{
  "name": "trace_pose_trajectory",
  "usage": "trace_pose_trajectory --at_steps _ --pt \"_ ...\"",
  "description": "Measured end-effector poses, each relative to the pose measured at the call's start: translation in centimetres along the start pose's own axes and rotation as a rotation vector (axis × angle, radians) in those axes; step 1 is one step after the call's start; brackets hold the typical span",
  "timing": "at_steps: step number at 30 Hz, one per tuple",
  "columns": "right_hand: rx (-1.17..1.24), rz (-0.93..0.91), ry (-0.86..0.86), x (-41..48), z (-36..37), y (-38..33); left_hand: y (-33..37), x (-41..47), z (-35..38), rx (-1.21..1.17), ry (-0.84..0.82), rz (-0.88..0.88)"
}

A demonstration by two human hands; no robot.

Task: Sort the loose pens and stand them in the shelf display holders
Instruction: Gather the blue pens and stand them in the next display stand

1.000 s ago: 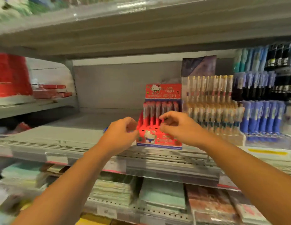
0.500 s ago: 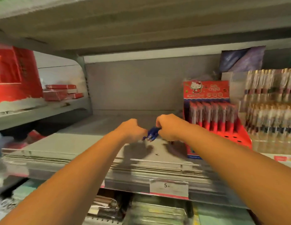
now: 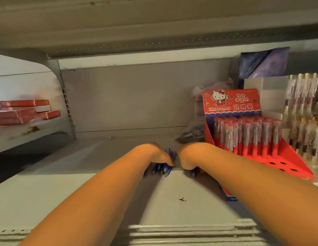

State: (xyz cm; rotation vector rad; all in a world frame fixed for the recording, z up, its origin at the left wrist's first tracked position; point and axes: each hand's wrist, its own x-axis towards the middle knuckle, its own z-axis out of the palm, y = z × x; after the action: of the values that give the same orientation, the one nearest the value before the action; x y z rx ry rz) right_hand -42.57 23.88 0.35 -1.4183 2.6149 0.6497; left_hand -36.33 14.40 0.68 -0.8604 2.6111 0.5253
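A bundle of blue pens [image 3: 162,169] lies flat on the grey shelf [image 3: 101,183], roughly at its middle and just left of the red display box [image 3: 287,162], with the pen tips pointing towards the shelf's front edge. The left hand [image 3: 159,155] is bent down over the bundle from above, its thumb against the pens and its fingers curled over them, so it seems to grip them. The right hand [image 3: 187,158] is set down beside it, nearly touching it, with one more blue tip showing under its heel; its fingers are hidden past the wrist, so I cannot tell whether they are apart or closed. The display box holds rows of red pens [image 3: 247,135] standing upright at its back, with open holes [image 3: 279,165] in its front rows. Right of it stands a clear holder of gold-capped pens [image 3: 303,110], blurred. On the neighbouring shelf at far left lie flat red boxes [image 3: 25,110].
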Motion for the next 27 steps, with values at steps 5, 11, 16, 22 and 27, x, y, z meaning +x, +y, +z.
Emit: trace_pose_trajectory --at_steps 5,11,16,22,27 --pt "0.246 0.128 0.042 0.5 0.4 0.5 0.5 2.4 -0.1 0.019 0.024 0.013" --pt "0.526 0.281 0.177 -1.1 -0.7 -0.1 1.1 1.0 0.7 0.282 -0.023 0.103" --pt "0.724 0.26 0.368 -4.5 -0.1 0.0 0.1 -1.0 0.7 0.227 0.031 0.155" --pt "1.436 0.066 0.723 -10.6 0.6 1.6 -1.9 -4.5 -0.6 -0.581 0.142 0.323" --pt "1.815 -0.027 0.905 -14.7 2.6 5.9 3.4 -8.6 1.1 -0.891 0.187 0.609"
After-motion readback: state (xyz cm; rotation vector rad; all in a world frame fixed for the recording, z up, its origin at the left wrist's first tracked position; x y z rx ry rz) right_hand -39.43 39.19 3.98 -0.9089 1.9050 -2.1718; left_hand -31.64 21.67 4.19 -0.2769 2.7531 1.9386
